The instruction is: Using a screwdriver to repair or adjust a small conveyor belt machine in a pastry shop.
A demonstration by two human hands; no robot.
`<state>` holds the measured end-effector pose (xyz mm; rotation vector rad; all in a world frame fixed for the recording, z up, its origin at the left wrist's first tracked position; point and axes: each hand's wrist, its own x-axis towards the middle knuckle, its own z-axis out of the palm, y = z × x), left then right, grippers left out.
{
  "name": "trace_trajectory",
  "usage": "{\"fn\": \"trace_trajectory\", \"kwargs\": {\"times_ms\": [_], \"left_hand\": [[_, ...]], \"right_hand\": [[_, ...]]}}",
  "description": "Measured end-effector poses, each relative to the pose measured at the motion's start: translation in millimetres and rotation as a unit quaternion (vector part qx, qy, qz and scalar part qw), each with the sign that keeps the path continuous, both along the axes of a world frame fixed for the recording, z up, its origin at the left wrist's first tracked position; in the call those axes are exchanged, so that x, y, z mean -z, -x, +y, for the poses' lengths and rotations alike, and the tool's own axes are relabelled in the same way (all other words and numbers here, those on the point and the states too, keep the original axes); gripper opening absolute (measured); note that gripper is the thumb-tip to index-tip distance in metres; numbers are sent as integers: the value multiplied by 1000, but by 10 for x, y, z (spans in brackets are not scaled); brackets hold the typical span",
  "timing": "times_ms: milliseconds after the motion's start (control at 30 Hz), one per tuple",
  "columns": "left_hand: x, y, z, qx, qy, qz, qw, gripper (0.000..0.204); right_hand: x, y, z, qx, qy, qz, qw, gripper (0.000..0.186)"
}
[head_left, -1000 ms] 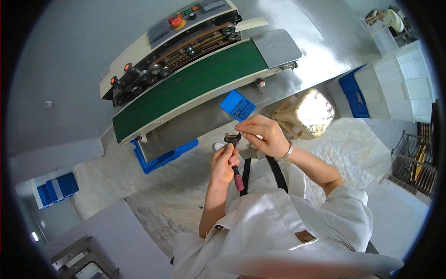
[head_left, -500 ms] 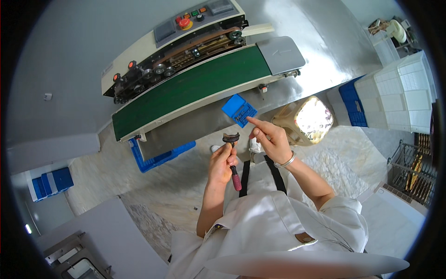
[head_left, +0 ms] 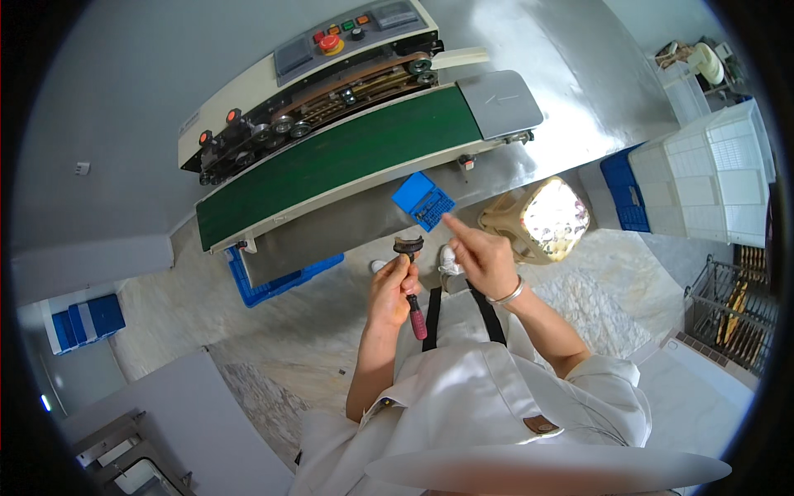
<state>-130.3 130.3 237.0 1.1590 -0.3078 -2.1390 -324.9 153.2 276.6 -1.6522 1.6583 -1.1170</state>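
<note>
My left hand [head_left: 393, 289] is closed around a slim tool with a pink handle [head_left: 418, 325], perhaps a screwdriver, its handle pointing down toward my apron. Above the thumb and fingers sticks out a curved dark metal piece [head_left: 408, 245]; whether it is joined to the tool is hidden in the grip. My right hand [head_left: 490, 263] has its index finger stretched out at the lower right edge of an open blue case [head_left: 413, 192], the other fingers curled. I see nothing held in it. Small dark pieces lie in the case's compartments, on the metal table edge.
A sealing machine [head_left: 327, 66] with a green conveyor belt [head_left: 356, 153] stands on the metal table [head_left: 571, 99]. A beige stool [head_left: 504, 217] with a shiny top is at right, near white crates [head_left: 703, 174] and a wire rack [head_left: 707, 289]. Beneath the table lies a blue crate [head_left: 285, 285].
My right hand has drawn slightly down and turned, its index fingertip moving from over the case's compartments to its edge. My left hand keeps hold of the pink-handled tool.
</note>
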Motion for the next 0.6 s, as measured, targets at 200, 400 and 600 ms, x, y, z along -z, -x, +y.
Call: {"fn": "trace_trajectory", "kwargs": {"times_ms": [200, 400, 600], "left_hand": [[28, -15, -47, -14, 2, 12, 1000, 24], [-8, 0, -71, -11, 5, 10, 1000, 26], [-18, 17, -93, -2, 5, 3, 1000, 26]], "right_hand": [[141, 74, 119, -14, -34, -42, 998, 28], [321, 188, 165, 15, -34, -20, 999, 25], [130, 251, 69, 65, -37, -48, 996, 25]]}}
